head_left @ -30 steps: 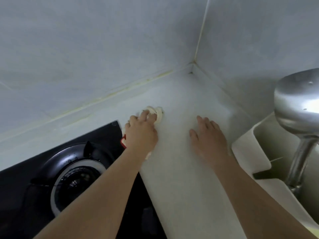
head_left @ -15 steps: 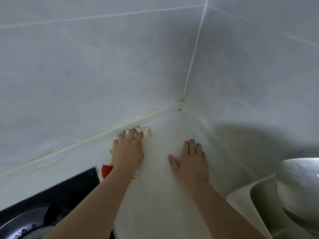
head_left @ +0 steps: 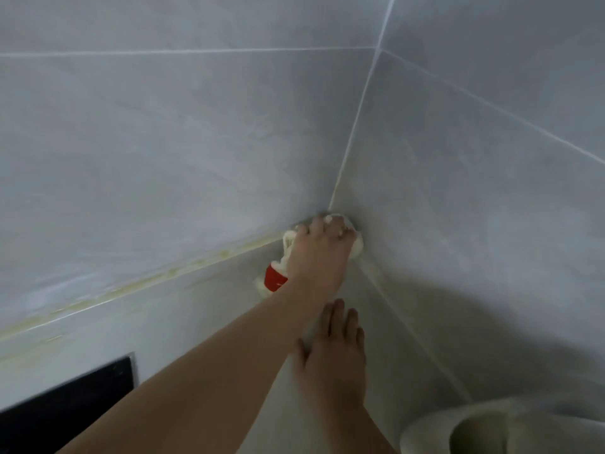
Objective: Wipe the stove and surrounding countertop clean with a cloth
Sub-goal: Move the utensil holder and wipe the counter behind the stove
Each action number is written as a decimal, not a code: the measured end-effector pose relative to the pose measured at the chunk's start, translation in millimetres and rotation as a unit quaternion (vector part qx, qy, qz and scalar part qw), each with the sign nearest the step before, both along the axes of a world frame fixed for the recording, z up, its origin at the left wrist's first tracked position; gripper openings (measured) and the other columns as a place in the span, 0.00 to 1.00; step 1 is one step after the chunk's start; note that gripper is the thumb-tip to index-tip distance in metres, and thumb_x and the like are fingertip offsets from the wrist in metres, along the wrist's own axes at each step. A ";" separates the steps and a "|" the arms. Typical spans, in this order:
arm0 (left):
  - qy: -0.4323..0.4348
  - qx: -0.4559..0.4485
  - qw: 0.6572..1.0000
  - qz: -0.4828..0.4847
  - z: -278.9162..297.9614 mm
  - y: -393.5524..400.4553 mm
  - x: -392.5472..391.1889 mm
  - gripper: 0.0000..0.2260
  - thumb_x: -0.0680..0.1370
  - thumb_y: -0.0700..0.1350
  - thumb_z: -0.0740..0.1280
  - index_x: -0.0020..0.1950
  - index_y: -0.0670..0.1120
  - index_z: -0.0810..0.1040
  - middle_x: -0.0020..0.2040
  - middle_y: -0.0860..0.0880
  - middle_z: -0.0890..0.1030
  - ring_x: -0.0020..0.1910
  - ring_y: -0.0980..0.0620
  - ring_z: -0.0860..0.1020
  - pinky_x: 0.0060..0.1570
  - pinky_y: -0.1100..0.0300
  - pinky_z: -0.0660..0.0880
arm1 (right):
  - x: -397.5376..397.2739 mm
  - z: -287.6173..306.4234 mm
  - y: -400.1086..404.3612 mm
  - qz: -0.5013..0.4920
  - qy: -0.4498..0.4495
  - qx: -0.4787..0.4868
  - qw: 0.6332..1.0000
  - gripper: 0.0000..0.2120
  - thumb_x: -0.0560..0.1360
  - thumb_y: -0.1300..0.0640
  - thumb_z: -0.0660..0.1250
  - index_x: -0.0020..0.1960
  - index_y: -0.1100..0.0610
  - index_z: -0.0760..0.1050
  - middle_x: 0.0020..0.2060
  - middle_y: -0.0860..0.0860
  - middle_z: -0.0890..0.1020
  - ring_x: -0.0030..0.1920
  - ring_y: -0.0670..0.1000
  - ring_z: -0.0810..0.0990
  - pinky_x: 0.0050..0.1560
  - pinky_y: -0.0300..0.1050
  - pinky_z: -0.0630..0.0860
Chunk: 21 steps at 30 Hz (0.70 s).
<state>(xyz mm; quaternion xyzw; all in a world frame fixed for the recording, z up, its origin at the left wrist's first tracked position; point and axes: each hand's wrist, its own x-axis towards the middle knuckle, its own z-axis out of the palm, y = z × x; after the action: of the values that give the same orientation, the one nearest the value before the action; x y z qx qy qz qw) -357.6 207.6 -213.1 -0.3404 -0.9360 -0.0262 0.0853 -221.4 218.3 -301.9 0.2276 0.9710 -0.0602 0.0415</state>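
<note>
Left hand (head_left: 319, 253) extended into the far corner of the table (head_left: 203, 326), where the two tiled walls (head_left: 163, 142) meet. Fingers curled over a cream cloth (head_left: 357, 245) and grasping it, pressing it down against the table surface right at the corner joint. Cloth bunched under the palm, showing at the fingertips, to the right of the knuckles and to the left of the wrist. Red patch (head_left: 274, 279) of the cloth visible just left of the wrist, lying on the table.

Right hand (head_left: 334, 358) released, fingers straight and close together, palm flat on the table nearer the camera, fingertips just short of the left wrist. Holding nothing.

Yellowish staining (head_left: 183, 268) noted along the sealant line where the left wall meets the table, running from the left edge of view towards the cloth. Right-hand joint paler.

Stove (head_left: 65, 404) seen only as a black corner at lower left, set into the table, well apart from the cloth and not touched by either hand.

Pale rounded container rim (head_left: 425, 430) at the lower right edge, partly cut off; contents not discernible.

Image soft with motion blur; finer surface detail not readable.
</note>
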 end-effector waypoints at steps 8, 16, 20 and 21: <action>0.005 -0.141 0.990 -0.007 -19.5 12.7 -34.3 0.25 0.80 0.44 0.63 0.78 0.43 0.65 0.76 0.41 0.66 0.71 0.38 0.67 0.69 0.43 0.66 | 3.4 0.1 4.3 -0.003 0.032 -0.011 0.999 0.40 0.75 0.37 0.54 0.72 0.68 0.74 0.70 0.65 0.75 0.67 0.69 0.76 0.63 0.65 0.77; 0.039 -0.224 0.974 -0.001 -18.4 13.8 -48.7 0.26 0.82 0.45 0.61 0.78 0.39 0.60 0.75 0.37 0.67 0.72 0.36 0.67 0.69 0.40 0.67 | -4.7 -6.0 13.0 -0.004 0.030 0.001 1.000 0.41 0.75 0.35 0.55 0.70 0.68 0.75 0.69 0.65 0.77 0.66 0.69 0.78 0.60 0.64 0.79; 0.021 -0.230 0.973 0.011 -9.1 -30.3 -30.7 0.24 0.81 0.45 0.60 0.77 0.41 0.64 0.73 0.38 0.71 0.70 0.37 0.69 0.68 0.41 0.68 | 8.5 5.5 -6.2 -0.005 0.002 -0.011 1.000 0.41 0.75 0.34 0.54 0.70 0.67 0.75 0.69 0.64 0.77 0.66 0.68 0.78 0.61 0.63 0.79; 0.030 -0.229 0.973 0.013 -12.1 -39.9 -30.1 0.23 0.82 0.45 0.60 0.76 0.41 0.64 0.72 0.39 0.72 0.70 0.37 0.69 0.67 0.41 0.68 | 7.5 5.7 -4.0 -0.013 0.001 -0.011 1.000 0.41 0.75 0.34 0.54 0.71 0.67 0.76 0.69 0.63 0.77 0.66 0.67 0.78 0.61 0.62 0.79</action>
<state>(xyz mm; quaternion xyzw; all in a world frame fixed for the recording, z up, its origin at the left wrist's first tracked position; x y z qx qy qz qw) -387.6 167.6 -225.2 -0.3398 -0.9184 0.2000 0.0337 -213.9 214.3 -296.2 0.2394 0.9674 -0.0718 0.0418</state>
